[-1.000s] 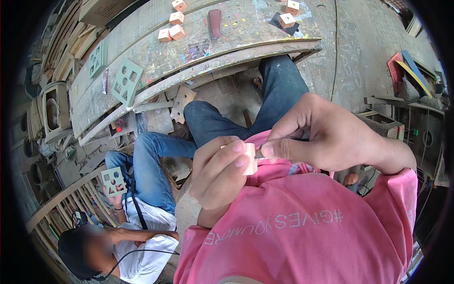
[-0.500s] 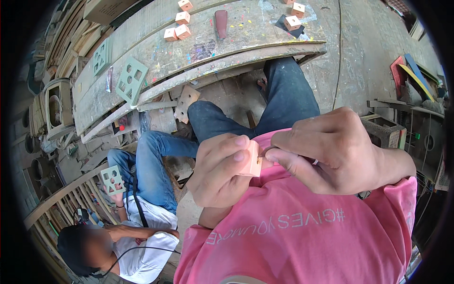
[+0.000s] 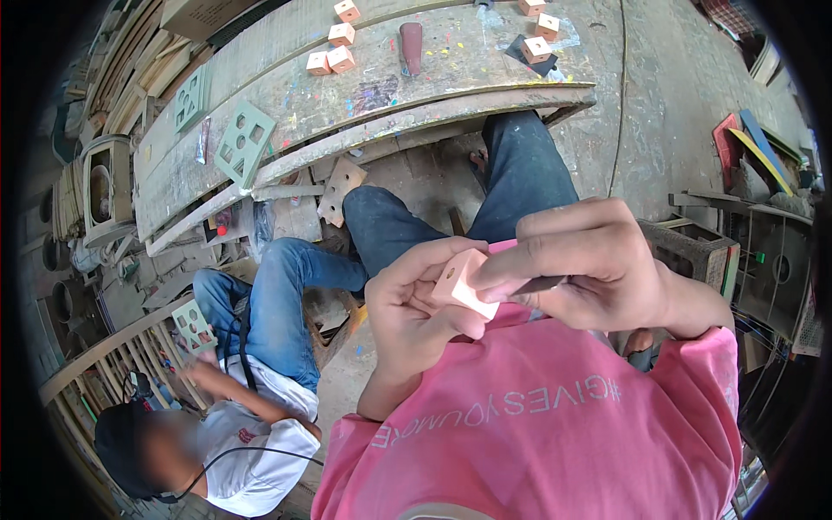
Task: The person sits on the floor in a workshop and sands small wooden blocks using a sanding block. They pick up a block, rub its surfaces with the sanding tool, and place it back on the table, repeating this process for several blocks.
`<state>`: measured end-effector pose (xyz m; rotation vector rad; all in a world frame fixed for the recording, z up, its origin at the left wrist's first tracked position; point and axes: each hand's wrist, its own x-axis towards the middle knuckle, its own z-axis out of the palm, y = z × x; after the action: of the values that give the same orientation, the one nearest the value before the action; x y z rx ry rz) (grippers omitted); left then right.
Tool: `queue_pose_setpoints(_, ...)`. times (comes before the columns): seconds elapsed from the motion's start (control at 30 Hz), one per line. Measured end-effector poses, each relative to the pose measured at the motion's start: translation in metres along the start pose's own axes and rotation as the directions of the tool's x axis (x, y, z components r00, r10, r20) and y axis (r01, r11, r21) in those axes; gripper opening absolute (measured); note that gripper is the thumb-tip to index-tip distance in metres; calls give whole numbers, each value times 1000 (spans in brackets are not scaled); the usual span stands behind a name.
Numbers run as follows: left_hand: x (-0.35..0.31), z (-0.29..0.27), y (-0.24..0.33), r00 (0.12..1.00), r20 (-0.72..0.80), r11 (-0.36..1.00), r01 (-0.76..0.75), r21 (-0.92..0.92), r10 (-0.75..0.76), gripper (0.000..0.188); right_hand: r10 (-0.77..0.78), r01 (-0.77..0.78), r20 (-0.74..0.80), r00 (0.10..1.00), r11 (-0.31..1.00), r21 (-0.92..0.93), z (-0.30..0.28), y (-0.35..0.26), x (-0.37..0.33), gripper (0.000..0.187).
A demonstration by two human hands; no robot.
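Note:
My left hand (image 3: 407,303) is closed around a pale wooden cube (image 3: 459,288) with a round hole in a face. It holds the cube tilted in front of my chest. My right hand (image 3: 598,260) pinches a thin dark strip (image 3: 546,283), its kind unclear, and its fingertips press against the cube's near right side. Those fingers hide part of the cube. Beyond my knees, similar cubes lie on the paint-spotted bench (image 3: 295,117): a group at the left (image 3: 341,59) and another at the right (image 3: 547,26), one of them on a dark sheet (image 3: 543,66).
A maroon tapered piece (image 3: 410,48) lies on the bench. Two green plates with cut-out shapes, one nearer (image 3: 243,143), one farther (image 3: 191,97), rest at its left end. At my left a seated person (image 3: 269,433) holds another green plate (image 3: 192,327). A wooden railing (image 3: 113,351) runs beside them.
My left hand has turned the cube, so a face with a hole now points up and left. My right fingers have moved onto the cube. The person beside me has lowered an arm.

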<state>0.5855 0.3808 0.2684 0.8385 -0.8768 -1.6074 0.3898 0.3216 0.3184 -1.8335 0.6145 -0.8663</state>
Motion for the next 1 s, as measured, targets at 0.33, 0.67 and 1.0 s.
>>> queue_pose_setpoints(0.33, 4, 9, 3, 952, 222, 919, 271, -286, -211, 55, 378, -359, -70, 923, 913, 192, 7, -4, -7, 7)
queue_pose_setpoints(0.67, 9, 16, 10, 836, 188, 713, 540, -446, -515, 66, 319, -319, 21, 948, 946, 55, -5, -21, -6, 30)
queue_pose_setpoints(1.0, 8, 6, -2, 815, 312, 765, 572, -296, -489, 76, 248, -247, 3, 969, 967, -67, 0, -16, -6, 46)
